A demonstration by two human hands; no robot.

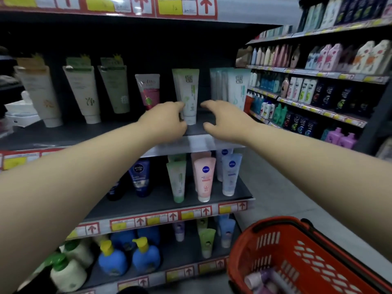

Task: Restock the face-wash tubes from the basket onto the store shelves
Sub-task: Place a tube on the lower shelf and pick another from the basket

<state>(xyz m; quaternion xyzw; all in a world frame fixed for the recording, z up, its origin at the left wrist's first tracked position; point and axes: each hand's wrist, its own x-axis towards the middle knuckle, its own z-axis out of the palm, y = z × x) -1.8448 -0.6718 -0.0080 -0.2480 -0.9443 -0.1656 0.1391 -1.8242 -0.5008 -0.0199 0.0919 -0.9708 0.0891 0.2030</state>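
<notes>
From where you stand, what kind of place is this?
Most likely a shop's toiletries aisle: dark shelves edged with red-and-yellow price labels, rows of upright plastic face-wash tubes, and a red plastic shopping basket.

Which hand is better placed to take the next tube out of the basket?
Right, probably. The right hand is open and free, and the basket sits low on that side, under the right arm. The left hand touches the green tube on the shelf.

Tube (pixel 189 96) on shelf (pixel 197 143); basket (pixel 301 251) lower right.
</notes>
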